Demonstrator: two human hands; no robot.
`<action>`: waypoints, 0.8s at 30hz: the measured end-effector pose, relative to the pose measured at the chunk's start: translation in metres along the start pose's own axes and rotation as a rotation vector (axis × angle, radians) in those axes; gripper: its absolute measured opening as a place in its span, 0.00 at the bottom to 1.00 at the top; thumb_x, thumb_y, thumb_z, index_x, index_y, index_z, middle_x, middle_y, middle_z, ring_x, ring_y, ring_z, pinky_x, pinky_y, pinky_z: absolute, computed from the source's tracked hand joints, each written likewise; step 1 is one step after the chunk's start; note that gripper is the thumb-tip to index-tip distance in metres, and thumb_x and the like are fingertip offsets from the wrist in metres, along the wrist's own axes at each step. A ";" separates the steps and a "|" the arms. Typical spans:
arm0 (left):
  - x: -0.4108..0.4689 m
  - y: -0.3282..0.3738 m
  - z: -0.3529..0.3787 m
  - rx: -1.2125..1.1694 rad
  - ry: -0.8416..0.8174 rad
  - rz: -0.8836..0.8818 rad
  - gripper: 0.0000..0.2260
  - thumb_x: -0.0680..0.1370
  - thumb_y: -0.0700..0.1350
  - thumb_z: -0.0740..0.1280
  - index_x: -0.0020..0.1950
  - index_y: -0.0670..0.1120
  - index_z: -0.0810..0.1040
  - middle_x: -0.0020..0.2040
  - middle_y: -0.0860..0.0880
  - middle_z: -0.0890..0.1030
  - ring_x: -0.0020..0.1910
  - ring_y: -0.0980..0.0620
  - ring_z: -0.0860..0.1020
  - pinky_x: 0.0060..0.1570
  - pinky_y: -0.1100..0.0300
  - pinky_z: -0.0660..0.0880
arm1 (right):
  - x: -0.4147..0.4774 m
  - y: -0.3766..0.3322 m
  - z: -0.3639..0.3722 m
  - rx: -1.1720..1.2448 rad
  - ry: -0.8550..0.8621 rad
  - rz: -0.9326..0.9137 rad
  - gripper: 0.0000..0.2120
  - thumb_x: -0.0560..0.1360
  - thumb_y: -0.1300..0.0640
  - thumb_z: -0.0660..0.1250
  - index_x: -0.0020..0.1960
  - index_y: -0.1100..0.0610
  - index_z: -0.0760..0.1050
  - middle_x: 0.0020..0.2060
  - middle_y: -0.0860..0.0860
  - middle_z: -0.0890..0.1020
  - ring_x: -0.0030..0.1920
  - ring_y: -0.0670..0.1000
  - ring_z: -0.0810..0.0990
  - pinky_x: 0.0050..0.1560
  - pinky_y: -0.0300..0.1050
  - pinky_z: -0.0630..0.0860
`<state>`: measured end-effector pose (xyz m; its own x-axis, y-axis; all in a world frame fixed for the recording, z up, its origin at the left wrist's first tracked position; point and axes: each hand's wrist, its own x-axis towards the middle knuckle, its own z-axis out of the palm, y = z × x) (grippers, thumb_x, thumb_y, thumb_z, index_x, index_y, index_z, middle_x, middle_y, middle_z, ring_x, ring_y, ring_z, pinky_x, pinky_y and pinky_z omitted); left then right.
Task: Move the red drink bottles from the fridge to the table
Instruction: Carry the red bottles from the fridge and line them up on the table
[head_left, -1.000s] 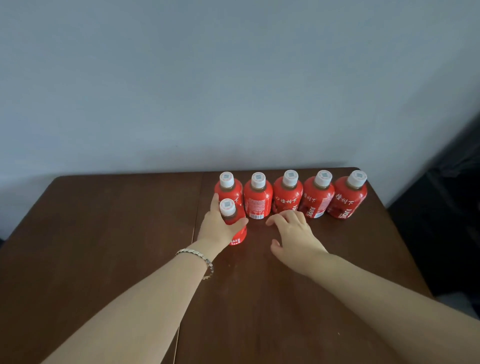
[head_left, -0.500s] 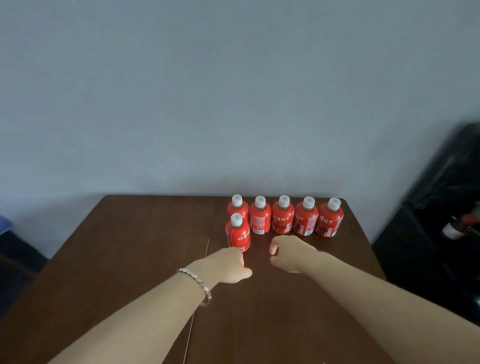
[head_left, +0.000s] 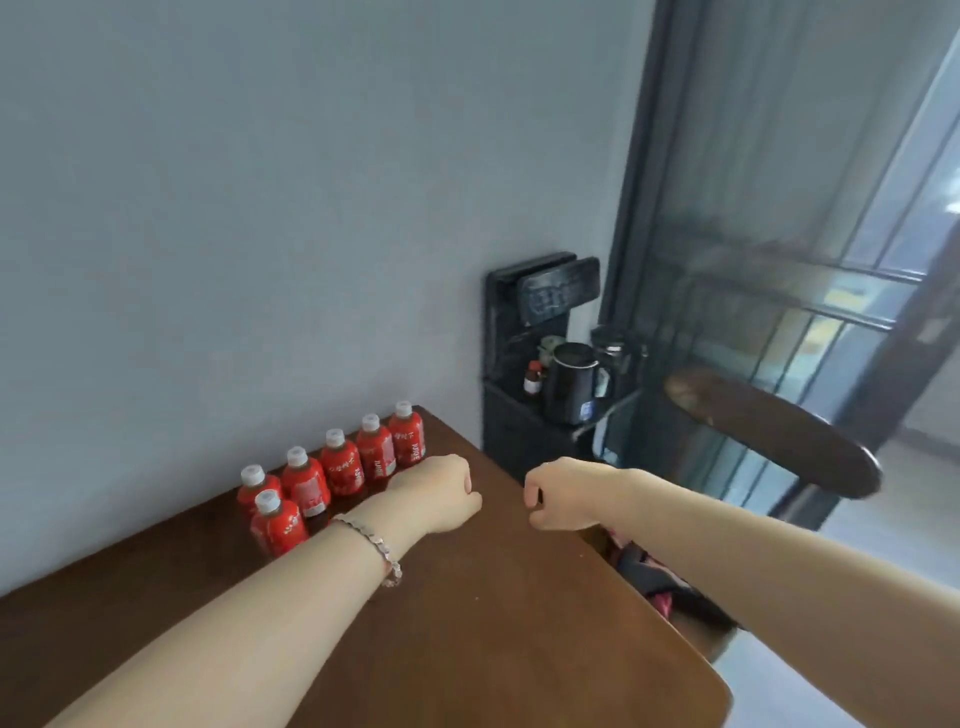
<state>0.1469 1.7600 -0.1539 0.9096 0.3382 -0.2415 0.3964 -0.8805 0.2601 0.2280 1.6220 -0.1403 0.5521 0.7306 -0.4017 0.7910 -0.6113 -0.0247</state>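
Observation:
Several red drink bottles (head_left: 340, 467) with white caps stand in a row on the dark wooden table (head_left: 493, 649) against the wall, and one more bottle (head_left: 275, 525) stands in front of the row's left end. My left hand (head_left: 441, 493), with a bracelet on its wrist, is curled into a fist above the table just right of the bottles and holds nothing. My right hand (head_left: 561, 493) is also curled into an empty fist, level with the left and near the table's right edge. No fridge is in view.
A black stand (head_left: 524, 426) right of the table carries a dark kettle (head_left: 571, 384) and a small brown bottle (head_left: 532, 378). A dark chair back (head_left: 769, 431) and a glass door (head_left: 779, 234) lie to the right. Dark and pink cloth (head_left: 649, 577) sits below the table edge.
My left hand let go of the front bottle and both hands pulled back into fists. My head turned right, so the bottles slid left and the stand, chair and door came into view.

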 end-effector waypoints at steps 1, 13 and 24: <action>-0.003 0.025 0.001 0.017 0.005 0.061 0.10 0.79 0.51 0.60 0.53 0.48 0.75 0.52 0.48 0.79 0.51 0.47 0.78 0.50 0.55 0.74 | -0.021 0.015 0.004 0.023 0.004 0.052 0.17 0.78 0.55 0.58 0.62 0.62 0.74 0.57 0.57 0.78 0.56 0.59 0.78 0.57 0.52 0.76; -0.101 0.396 0.059 0.151 -0.032 0.831 0.10 0.77 0.49 0.61 0.53 0.46 0.77 0.55 0.46 0.80 0.53 0.45 0.78 0.50 0.57 0.73 | -0.364 0.195 0.072 0.318 0.263 0.759 0.13 0.78 0.56 0.61 0.60 0.56 0.77 0.55 0.54 0.82 0.56 0.56 0.78 0.49 0.40 0.72; -0.339 0.755 0.177 0.170 -0.050 1.398 0.12 0.77 0.48 0.61 0.56 0.47 0.77 0.56 0.48 0.79 0.54 0.47 0.78 0.48 0.59 0.72 | -0.776 0.302 0.186 0.385 0.408 1.377 0.10 0.78 0.56 0.62 0.56 0.55 0.78 0.56 0.52 0.80 0.51 0.52 0.79 0.46 0.43 0.73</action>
<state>0.1159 0.9214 -0.0409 0.5277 -0.8451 0.0853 -0.8406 -0.5052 0.1954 -0.0105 0.8136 -0.0065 0.8757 -0.4816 -0.0339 -0.4823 -0.8693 -0.1086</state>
